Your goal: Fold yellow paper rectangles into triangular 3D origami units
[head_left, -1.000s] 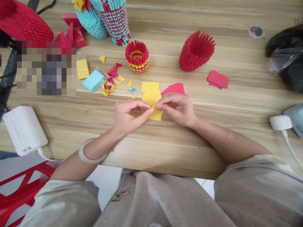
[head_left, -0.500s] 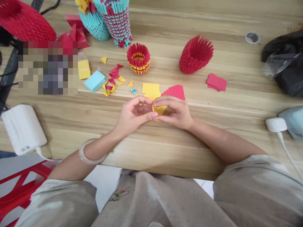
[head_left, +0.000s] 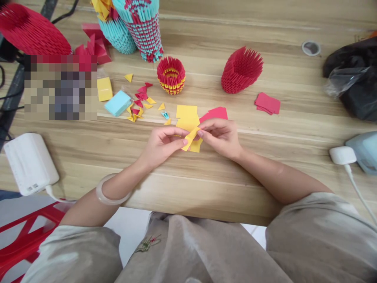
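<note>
Between my two hands is a narrow folded strip of yellow paper (head_left: 191,138), slanting up to the right. My left hand (head_left: 165,145) pinches its lower end between thumb and fingers. At its upper end my right hand (head_left: 221,135) grips it with thumb and forefinger. Beneath and behind lie loose yellow paper sheets (head_left: 187,114), partly hidden by my hands. Red paper sheets (head_left: 216,113) stick out beyond my right hand. To the left are several small folded triangles, among them a yellow triangle (head_left: 161,106) and a light blue folded piece (head_left: 165,115).
A red and yellow paper bowl (head_left: 171,76) and a red paper vase (head_left: 242,70) stand farther back. Blue paper (head_left: 118,103), yellow paper (head_left: 105,89) and red cards (head_left: 267,103) lie around. A white power bank (head_left: 32,163) is at left, a black bag (head_left: 353,78) at right.
The yellow paper, edge-on before, is now turned so its long face shows as a slanted strip. My right hand's fingers have shifted to its upper end; my left hand stays at the lower end.
</note>
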A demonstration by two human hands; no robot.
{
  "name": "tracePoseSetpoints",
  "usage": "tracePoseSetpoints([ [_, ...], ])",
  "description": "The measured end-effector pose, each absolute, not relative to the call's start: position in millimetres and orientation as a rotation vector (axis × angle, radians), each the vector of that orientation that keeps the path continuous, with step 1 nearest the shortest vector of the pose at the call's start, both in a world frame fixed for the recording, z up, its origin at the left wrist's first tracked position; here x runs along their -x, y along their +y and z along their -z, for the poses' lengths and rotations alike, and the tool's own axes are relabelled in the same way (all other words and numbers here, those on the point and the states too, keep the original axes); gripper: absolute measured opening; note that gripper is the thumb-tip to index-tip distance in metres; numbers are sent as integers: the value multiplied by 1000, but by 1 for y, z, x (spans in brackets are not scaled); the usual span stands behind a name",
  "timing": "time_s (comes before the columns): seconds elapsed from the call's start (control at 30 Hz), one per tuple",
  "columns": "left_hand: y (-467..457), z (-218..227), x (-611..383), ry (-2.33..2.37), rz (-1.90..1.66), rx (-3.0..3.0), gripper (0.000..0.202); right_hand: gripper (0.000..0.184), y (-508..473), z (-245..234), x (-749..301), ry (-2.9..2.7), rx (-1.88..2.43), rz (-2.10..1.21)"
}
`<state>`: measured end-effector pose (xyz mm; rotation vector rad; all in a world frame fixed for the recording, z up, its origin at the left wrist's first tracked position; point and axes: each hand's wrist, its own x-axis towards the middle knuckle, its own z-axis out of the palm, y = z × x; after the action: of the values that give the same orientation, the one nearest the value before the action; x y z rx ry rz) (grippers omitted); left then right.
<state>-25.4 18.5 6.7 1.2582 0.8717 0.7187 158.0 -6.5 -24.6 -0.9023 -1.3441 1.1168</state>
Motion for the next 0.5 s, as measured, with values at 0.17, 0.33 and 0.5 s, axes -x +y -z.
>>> tracePoseSetpoints([
  [0.17, 15, -12, 23, 981, -688, -1327, 17, 9, -7, 26, -158, -1496, 953, -881],
  [0.33, 17, -8, 25, 1013, -681, -1127, 17, 15, -7, 23, -164, -1820, 803, -459],
  [0.5, 18, -12, 25, 998, -651, -926, 14, 23, -5, 25, -170, -2051, 677, -273],
])
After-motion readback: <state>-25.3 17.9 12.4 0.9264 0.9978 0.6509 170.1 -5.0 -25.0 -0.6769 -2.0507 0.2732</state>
